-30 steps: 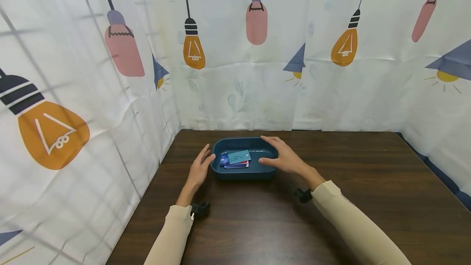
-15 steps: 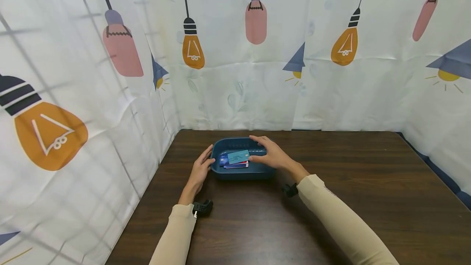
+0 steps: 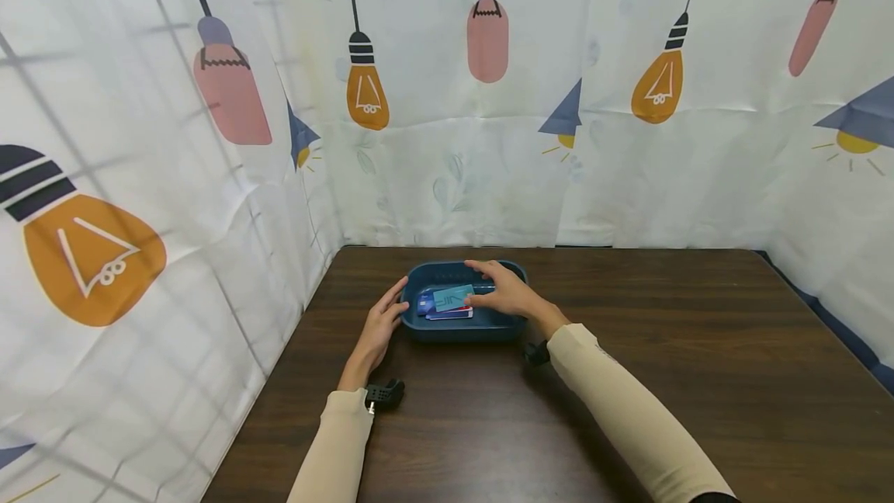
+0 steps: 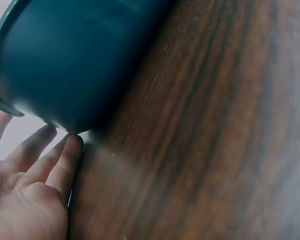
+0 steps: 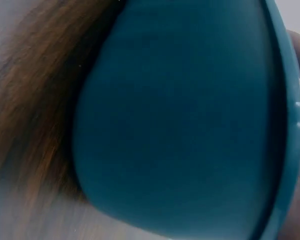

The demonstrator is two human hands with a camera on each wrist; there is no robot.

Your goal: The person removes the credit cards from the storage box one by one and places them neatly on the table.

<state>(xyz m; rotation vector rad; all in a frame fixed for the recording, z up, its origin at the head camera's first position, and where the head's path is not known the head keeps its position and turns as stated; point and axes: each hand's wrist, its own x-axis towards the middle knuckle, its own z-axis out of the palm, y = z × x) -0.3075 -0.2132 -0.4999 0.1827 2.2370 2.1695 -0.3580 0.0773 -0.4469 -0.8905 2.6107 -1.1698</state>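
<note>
A dark teal plastic tub (image 3: 464,334) stands on the table; its outer wall (image 4: 65,65) fills much of both wrist views. In it lie several overlapping bank-style cards: a light teal card (image 3: 448,298) on top, a blue card (image 3: 424,304) poking out at its left, and a white-edged card (image 3: 454,314) below. My left hand (image 3: 375,332) touches the tub's left end with extended fingertips. My right hand (image 3: 513,295) reaches over the tub's right end, fingers spread, thumb tip right at the teal card's right edge. In the right wrist view the tub wall hides most of this hand.
The dark brown wooden table (image 3: 628,363) extends to the right and in front of the tub. White cloth (image 3: 447,177) printed with lamps hangs behind the table and along both sides. A black wrist strap (image 3: 386,394) sits at the left cuff.
My right hand has moved left over the tub, from its right rim to the teal card's edge. My left hand has come slightly closer to the tub's left end. The cards lie as before.
</note>
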